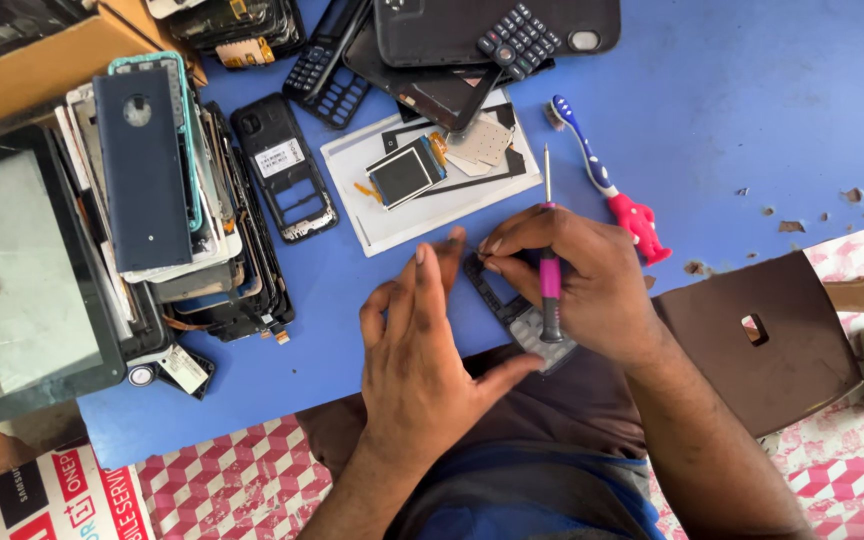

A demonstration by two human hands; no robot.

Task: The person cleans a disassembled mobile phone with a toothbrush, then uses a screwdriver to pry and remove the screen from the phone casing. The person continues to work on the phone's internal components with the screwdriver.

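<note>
1. Right hand [577, 290]: fingers curled narrow round a pink-handled screwdriver [549, 270], pinched btw thumb & forefinger, metal tip pointing away from the body. The fingertips also press on the phone frame [512, 318] underneath.
2. Left hand [422, 350]: fingers straight & close together, thumb spread out to the side, holding nothing. The fingertips touch the far end of the frame, just beside the right fingertips.
3. Phone frame: a thin dark piece w/ a grey keypad end, lying at the near edge of the blue table [752, 90], mostly hidden under both hands.
4. Handling, as a judgement: the frame looks light, stiff but thin plastic, prob. easy to crack or flex; best gripped by its long side edges, not across the open window.
5. Just beyond the hands: a white tray [382, 225] w/ a small screen part [407, 170] on it.
6. To the right: a blue & pink toothbrush [612, 190], apart from the hand.
7. Further left: a stack of phone covers [152, 170] & a tablet [22, 270]; a loose black phone frame [284, 168] lies btw the stack & tray.
8. Far edge: an old keypad phone [324, 60].
</note>
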